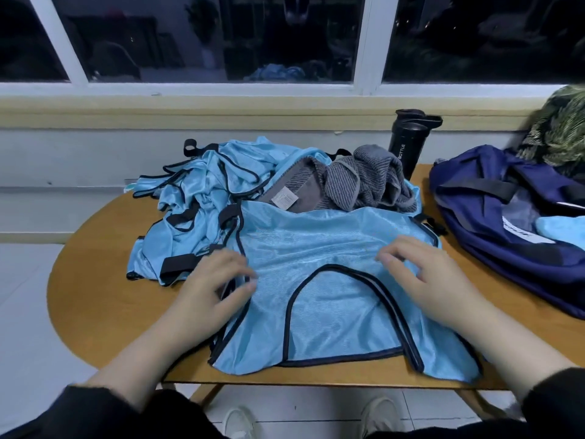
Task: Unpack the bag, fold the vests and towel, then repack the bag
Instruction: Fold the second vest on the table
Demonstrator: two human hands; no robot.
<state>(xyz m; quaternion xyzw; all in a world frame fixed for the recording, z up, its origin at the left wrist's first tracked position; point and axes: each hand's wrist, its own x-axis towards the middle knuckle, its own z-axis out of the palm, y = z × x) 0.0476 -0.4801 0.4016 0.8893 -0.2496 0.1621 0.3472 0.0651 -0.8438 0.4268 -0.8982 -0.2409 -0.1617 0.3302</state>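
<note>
- The fingers of the left hand are loosely curled and spread, their tips on the left edge of the flat light-blue mesh vest, beside its dark binding; whether they pinch the fabric cannot be told.
- The fingers of the right hand are relaxed and slightly parted, resting on the vest's right shoulder area without gripping it.
- That vest lies spread on the near half of the round wooden table, its dark-trimmed neckline facing the person and its lower hem at the table's near edge.
- A rumpled pile of more blue vests with black straps lies behind and to the left, touching the flat vest.
- A crumpled grey striped towel, with a white label, sits behind the flat vest, against the pile.
- A black bottle stands upright just behind the towel.
- The navy blue bag lies at the table's right, open, with something light blue showing inside.
</note>
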